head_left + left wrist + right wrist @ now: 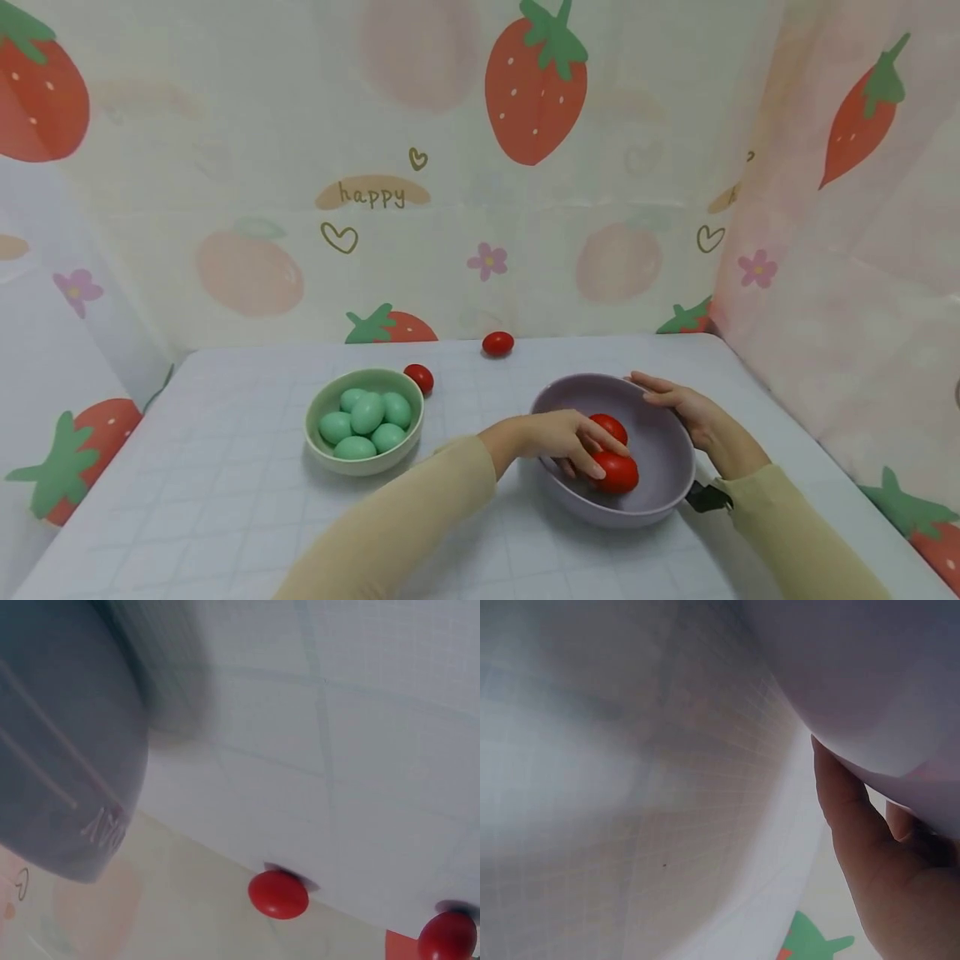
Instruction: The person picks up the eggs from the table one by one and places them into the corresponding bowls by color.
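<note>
In the head view my left hand point(562, 437) reaches over the left rim of a purple bowl point(663, 479). Its fingertips pinch a smooth red egg point(618, 477) low inside the bowl. Just behind that egg lies another red egg point(609, 427). My right hand point(701, 417) rests along the bowl's far right rim with its fingers fairly straight. The right wrist view shows fingers point(847, 802) of this hand laid against the outside of the bowl point(877, 690). In the left wrist view the bowl's outer wall point(67, 750) fills the upper left.
Left of the purple bowl stands a pale green bowl point(322, 454) with several green eggs point(367, 412). One red egg point(418, 379) lies at its back right side, another red egg point(498, 343) near the table's back edge. A strawberry-print curtain point(450, 275) hangs behind the white table point(225, 525).
</note>
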A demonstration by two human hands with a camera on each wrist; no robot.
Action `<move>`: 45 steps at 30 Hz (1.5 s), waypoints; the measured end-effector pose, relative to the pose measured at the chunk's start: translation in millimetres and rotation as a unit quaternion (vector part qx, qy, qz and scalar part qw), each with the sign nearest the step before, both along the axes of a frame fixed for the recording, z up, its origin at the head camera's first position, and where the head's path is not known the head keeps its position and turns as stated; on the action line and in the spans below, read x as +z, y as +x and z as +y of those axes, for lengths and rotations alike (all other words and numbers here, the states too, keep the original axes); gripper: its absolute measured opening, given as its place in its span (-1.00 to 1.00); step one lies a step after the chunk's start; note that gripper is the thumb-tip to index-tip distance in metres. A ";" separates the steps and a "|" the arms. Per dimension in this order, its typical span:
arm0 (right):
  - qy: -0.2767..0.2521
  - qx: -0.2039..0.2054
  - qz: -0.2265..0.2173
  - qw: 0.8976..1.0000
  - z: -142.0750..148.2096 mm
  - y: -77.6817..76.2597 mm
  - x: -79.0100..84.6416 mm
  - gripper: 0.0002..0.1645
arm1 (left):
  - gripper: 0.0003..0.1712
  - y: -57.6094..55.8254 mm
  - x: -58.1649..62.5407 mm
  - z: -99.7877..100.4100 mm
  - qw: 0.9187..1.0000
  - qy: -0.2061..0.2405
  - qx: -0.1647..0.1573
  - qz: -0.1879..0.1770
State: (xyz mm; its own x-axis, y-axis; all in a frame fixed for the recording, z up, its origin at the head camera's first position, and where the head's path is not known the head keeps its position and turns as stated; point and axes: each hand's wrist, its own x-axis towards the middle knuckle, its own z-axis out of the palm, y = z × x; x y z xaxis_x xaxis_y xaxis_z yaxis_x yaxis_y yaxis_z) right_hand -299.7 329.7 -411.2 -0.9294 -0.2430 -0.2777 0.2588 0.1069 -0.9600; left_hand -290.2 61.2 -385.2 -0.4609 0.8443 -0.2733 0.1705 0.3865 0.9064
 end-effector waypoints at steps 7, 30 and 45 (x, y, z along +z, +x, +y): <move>-0.004 -0.007 -0.003 1.000 2.1 1.3 -1.1 -0.22 | -0.53 2.2 0.1 7.5 0.997 -0.050 -0.064 0.010; -0.045 0.002 -0.004 0.999 3.2 2.0 -3.4 -0.32 | -0.61 18.6 -2.5 12.1 0.988 -0.115 0.004 0.106; -0.055 0.003 -0.006 0.998 2.7 1.8 -2.4 -0.27 | -0.63 22.9 3.3 8.2 0.982 -0.125 0.036 0.141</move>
State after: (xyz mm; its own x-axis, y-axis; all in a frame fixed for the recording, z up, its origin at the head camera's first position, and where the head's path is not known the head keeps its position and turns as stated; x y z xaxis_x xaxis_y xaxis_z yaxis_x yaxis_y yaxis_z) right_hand -297.9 332.4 -413.6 -0.9242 -0.2789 -0.2611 0.2708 0.0036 -0.9626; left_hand -267.4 69.4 -381.9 -0.6036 0.7300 -0.3206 0.3647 0.6103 0.7033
